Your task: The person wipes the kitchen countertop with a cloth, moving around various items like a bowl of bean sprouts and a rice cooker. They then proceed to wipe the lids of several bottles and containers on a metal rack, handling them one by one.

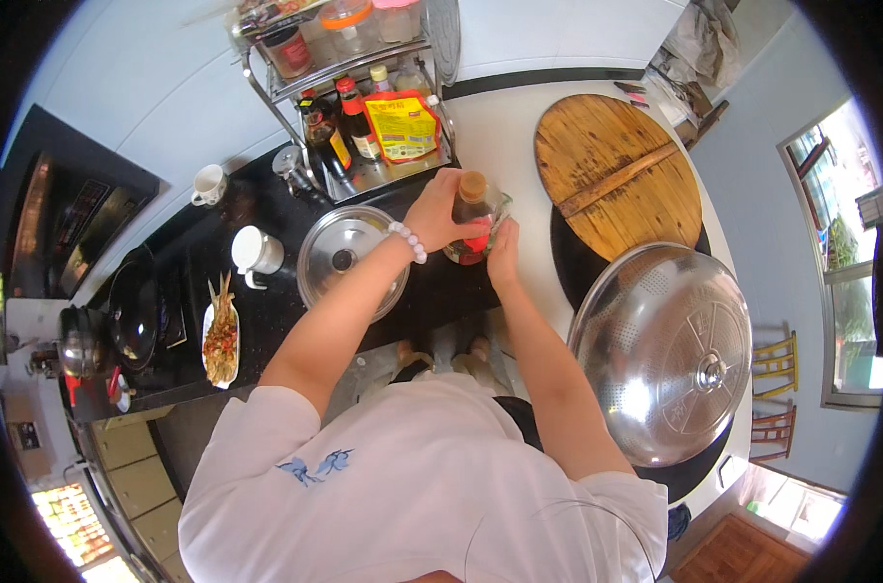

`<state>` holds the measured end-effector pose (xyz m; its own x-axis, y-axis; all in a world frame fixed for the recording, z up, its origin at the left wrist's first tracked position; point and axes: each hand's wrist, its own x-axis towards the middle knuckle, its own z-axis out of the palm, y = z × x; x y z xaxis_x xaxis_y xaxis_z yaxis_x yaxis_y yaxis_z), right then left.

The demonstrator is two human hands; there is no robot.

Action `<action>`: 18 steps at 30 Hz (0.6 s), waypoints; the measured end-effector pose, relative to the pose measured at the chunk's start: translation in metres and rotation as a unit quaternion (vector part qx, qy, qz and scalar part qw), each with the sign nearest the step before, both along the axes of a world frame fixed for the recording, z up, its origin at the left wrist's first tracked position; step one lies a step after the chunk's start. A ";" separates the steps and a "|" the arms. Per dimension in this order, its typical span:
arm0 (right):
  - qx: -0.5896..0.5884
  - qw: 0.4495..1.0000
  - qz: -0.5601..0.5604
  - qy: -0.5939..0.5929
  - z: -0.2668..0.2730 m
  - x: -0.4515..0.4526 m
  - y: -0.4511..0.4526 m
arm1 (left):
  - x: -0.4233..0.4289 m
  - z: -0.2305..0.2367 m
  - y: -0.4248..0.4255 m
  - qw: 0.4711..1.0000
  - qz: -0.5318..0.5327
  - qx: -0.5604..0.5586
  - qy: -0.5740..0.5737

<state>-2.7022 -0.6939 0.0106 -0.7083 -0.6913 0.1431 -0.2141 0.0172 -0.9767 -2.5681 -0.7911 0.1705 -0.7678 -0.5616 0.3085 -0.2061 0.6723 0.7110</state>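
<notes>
My left hand (439, 213), with a pale bead bracelet at the wrist, is wrapped around a bottle (472, 213) with an orange-brown cap, dark contents and a red label. The bottle stands upright over the black countertop, close to the white one. On its right side, my right hand (504, 249) is cupped against it and a clear item (501, 208) with green marks. Whether that item is a bag or glass, I cannot tell; the right fingers are partly hidden. Just left of the bottle, beneath my left forearm, lies a metal pot lid (332, 240) with a black knob.
Behind the bottle stands a metal rack (354, 186) with sauce bottles, jars and a yellow pouch (405, 125). A plate of cooked fish (222, 339), a white lidded mug (257, 251) and a cup (209, 185) are left. To the right are a wooden lid (620, 164) and a large metal lid (663, 357).
</notes>
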 end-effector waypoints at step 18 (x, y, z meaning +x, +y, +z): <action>-0.007 0.983 -0.007 0.183 -0.022 0.013 0.041 | 0.014 0.012 0.002 0.998 -0.025 0.026 -0.045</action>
<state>-2.6893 -0.6525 -0.0115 -0.6170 -0.6784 0.3989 -0.5510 0.0105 -0.8344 -2.5545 -0.7891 0.1826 -0.8184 -0.5357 0.2081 -0.2387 0.6462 0.7249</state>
